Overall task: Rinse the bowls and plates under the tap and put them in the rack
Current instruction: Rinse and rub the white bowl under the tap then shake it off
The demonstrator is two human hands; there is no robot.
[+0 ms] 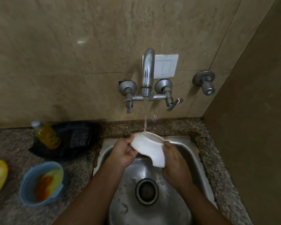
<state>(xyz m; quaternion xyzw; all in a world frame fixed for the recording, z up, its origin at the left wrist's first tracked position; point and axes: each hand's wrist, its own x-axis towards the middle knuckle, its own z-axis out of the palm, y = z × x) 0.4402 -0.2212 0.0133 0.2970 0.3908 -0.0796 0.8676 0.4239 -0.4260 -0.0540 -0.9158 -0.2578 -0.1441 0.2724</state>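
Both hands hold a smooth white bowl (148, 149) over the shiny metal sink (199, 161). The left hand (122, 153) grips one side, the right hand (174, 161) the other. Water from the tap (147, 72) hits its round rim.

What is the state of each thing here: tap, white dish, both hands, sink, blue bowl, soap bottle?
tap: running
white dish: held tilted under the stream
left hand: grips the dish
right hand: grips the dish
sink: wet, holds no dishes
blue bowl: dirty, orange residue
soap bottle: capped
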